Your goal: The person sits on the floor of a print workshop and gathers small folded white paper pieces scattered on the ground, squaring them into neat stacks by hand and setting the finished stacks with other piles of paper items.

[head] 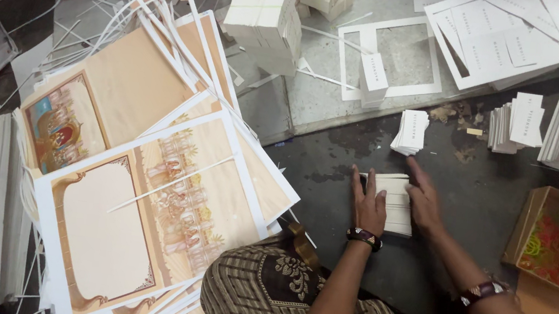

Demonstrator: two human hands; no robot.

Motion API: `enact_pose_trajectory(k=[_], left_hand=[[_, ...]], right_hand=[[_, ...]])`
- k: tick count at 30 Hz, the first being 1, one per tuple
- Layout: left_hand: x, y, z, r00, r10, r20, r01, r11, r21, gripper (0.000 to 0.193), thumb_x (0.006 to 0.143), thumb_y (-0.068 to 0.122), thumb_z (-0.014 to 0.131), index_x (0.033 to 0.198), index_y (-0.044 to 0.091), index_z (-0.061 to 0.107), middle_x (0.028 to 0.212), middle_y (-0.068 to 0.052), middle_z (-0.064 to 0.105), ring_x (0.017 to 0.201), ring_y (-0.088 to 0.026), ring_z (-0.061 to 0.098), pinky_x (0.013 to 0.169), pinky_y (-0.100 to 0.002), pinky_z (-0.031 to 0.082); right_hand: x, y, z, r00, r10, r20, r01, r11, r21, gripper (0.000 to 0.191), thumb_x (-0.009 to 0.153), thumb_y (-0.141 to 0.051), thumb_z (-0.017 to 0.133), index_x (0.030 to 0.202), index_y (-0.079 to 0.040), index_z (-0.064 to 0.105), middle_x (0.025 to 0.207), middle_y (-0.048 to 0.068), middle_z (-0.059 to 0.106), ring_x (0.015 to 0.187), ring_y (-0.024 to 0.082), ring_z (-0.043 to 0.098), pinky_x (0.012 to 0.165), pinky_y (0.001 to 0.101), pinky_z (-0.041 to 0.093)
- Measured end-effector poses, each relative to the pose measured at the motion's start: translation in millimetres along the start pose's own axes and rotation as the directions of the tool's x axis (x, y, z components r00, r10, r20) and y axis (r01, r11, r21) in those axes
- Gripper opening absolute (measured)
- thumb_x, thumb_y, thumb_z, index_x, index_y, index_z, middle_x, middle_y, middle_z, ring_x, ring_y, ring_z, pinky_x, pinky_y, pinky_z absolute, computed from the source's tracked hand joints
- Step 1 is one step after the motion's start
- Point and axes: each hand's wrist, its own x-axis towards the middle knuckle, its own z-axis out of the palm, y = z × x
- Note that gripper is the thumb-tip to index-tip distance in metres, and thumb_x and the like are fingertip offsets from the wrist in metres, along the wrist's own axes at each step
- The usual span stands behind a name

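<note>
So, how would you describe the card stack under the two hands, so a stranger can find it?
Start at the dark floor in front of the person's knees. There lies a white card stack, pressed between the left hand and right hand. Unlike the neighbouring stacks, it lies flat and is the only one touched.

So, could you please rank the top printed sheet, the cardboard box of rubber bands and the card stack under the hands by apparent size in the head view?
1. Printed sheet, though it lies nearer the camera.
2. Cardboard box.
3. Card stack.
</note>
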Motion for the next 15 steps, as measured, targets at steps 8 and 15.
enact_pose_trajectory(k=[8,15], left_hand=[[-4,-7,-1,0.999,-0.041,0.029,0.045,0.987,-0.157,0.061,0.104,0.020,0.049,0.158,-0.003,0.032,0.167,-0.027,0.025,0.154,-0.044,0.028,0.124,-0.047,0.027],[-6,-2,-3,0.994,-0.105,-0.013,0.102,0.979,-0.175,0.065,0.110,0.044,0.036,0.154,-0.003,0.041,0.159,-0.028,0.042,0.148,-0.043,0.041,0.120,-0.046,0.034]], right_hand=[[-25,6,15,0.993,0.114,-0.001,-0.113,0.988,0.106,0.075,0.090,-0.014,0.043,0.161,-0.001,0.025,0.171,0.013,0.024,0.158,0.026,0.020,0.125,0.0347,0.015],[-24,5,10,1.000,-0.005,0.007,0.007,0.959,-0.283,0.071,0.091,-0.015,0.044,0.159,-0.001,0.030,0.171,0.019,0.024,0.158,0.033,0.022,0.126,0.0385,0.017]])
